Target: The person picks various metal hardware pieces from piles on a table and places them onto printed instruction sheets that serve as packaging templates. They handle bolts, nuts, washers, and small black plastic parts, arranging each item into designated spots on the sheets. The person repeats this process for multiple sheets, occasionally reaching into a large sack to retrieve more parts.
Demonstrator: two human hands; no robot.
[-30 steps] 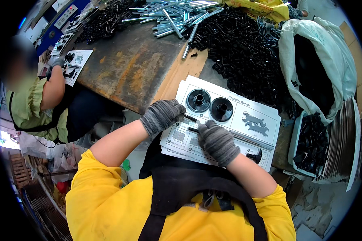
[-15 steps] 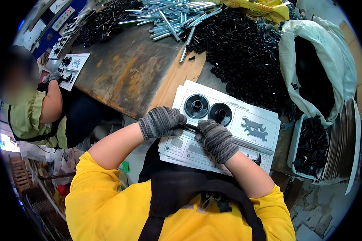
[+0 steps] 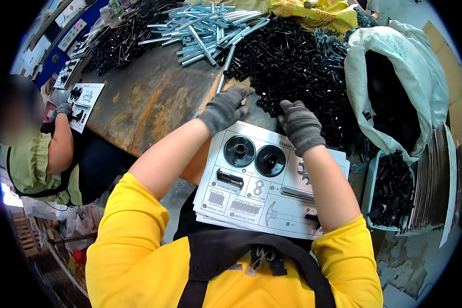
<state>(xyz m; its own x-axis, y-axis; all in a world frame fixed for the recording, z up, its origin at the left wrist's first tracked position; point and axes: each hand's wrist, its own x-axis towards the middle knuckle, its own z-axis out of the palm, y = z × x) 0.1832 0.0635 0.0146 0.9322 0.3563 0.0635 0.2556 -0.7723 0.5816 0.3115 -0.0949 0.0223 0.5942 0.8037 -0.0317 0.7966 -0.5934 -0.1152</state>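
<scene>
My left hand (image 3: 226,109), in a grey knit glove, hovers over the table just past the top edge of a printed parts sheet (image 3: 213,208). Its fingers are apart, with nothing visible in them. At the near edge of a pile of black bolts (image 3: 313,69) is my gloved right hand (image 3: 301,127), fingers reaching forward and apart. On the sheet sit two round black discs (image 3: 239,151) with raised hubs. Below them a short black cylinder (image 3: 230,178) lies in a printed box. My right forearm partly covers the sheet's right side, where a small black part (image 3: 313,219) shows.
Silvery metal tubes (image 3: 210,31) lie heaped at the back. To the right stand an open white sack (image 3: 357,66), a bin (image 3: 368,203) of black parts and stacked cardboard (image 3: 430,179). Leftward, a co-worker's gloved hand (image 3: 64,109) rests by another parts sheet (image 3: 91,95).
Both hands have left the black piece they held together over the sheet and moved forward past its top edge. A black cylinder now lies in its printed box.
</scene>
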